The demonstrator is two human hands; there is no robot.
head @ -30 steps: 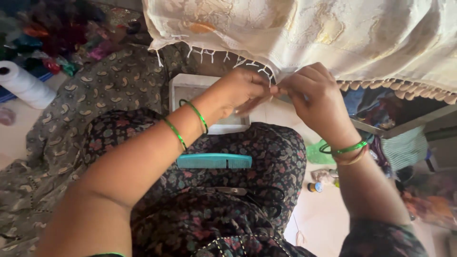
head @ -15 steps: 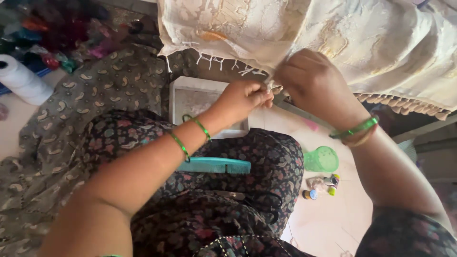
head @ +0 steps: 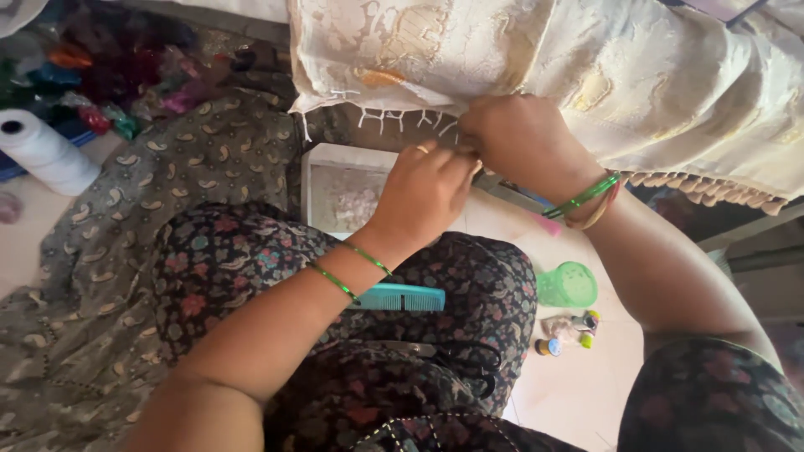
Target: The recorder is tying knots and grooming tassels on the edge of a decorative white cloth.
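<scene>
1. Pinching at the fringed lower edge of a cream embroidered cloth (head: pixel 536 59) — both hands meet there, just under the hem, touching each other.
2. Left hand (head: pixel 423 192): fingers closed, tips pressed onto the short white fringe threads (head: pixel 394 119) at the cloth's edge. A ring shows on one finger; two thin green bangles (head: pixel 350 268) sit at the wrist.
3. Right hand (head: pixel 519 138): fingers curled shut on the same stretch of hem, knuckles up. Exactly what thread it grips is hidden by the hand. Green and red bangles (head: pixel 586 201) circle its wrist.
4. Cloth hangs across the top of the view, draped from upper left to right, with a tasselled border running down to the right.
5. Below the hands — a shallow white tray (head: pixel 343 197) holding pale small bits, on the floor against the person's knee.
6. A teal comb (head: pixel 402 297) lies on the dark floral lap.
7. Right of the lap, on the floor: a green plastic cup (head: pixel 568 285) and a few small thread bobbins (head: pixel 569 331) close together.
8. Far left: a large white thread cone (head: pixel 46 151), with a heap of coloured fabric scraps (head: pixel 100 75) behind it.
</scene>
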